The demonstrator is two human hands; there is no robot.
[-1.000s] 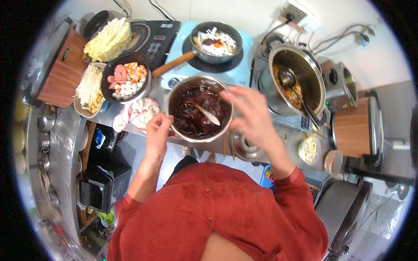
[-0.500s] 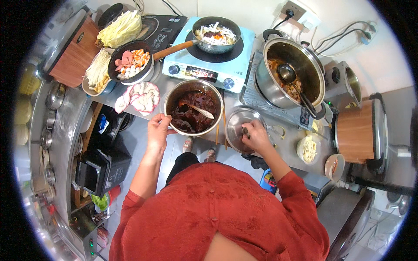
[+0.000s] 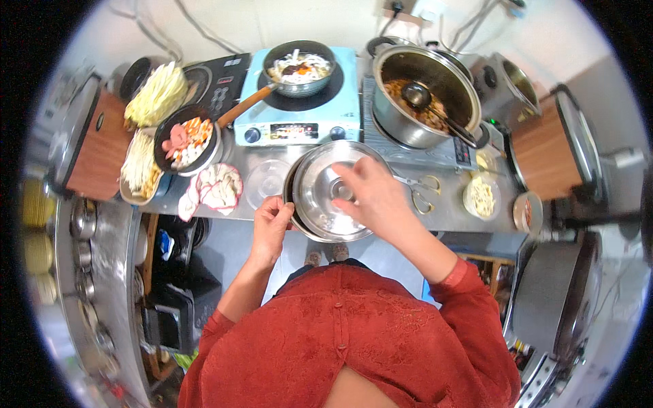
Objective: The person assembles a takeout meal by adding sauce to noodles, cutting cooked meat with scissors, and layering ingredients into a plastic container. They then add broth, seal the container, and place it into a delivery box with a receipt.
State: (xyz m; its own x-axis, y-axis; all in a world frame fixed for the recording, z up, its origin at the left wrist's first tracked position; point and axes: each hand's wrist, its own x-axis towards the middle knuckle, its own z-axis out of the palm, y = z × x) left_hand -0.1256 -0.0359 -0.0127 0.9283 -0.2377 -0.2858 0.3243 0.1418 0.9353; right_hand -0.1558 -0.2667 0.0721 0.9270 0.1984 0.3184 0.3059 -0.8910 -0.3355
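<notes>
A shiny steel lid (image 3: 316, 204) lies over the steel pot (image 3: 289, 182), leaving a strip of the pot's inside showing at its left; the lid hides most of the dark sauce. At the pot's left rim my left hand (image 3: 271, 228) grips the edge between thumb and fingers. Just to the right of the lid's round knob (image 3: 339, 189) is my right hand (image 3: 377, 197), slightly blurred, its thumb and fingers spread apart with the knob visible between them.
Behind, a wooden-handled pan (image 3: 299, 85) sits on a blue induction cooker (image 3: 299, 126). A large pot (image 3: 408, 129) with a ladle (image 3: 416, 95) stands at the right, scissors (image 3: 423, 190) in front. Sliced sausage fills a dark pan (image 3: 163, 160) at left, beside enoki mushrooms (image 3: 139, 166).
My right hand has brought the lid left from the counter onto the sauce pot, and its fingers have spread from the knob. My left hand stays at the pot's rim. The view has shifted.
</notes>
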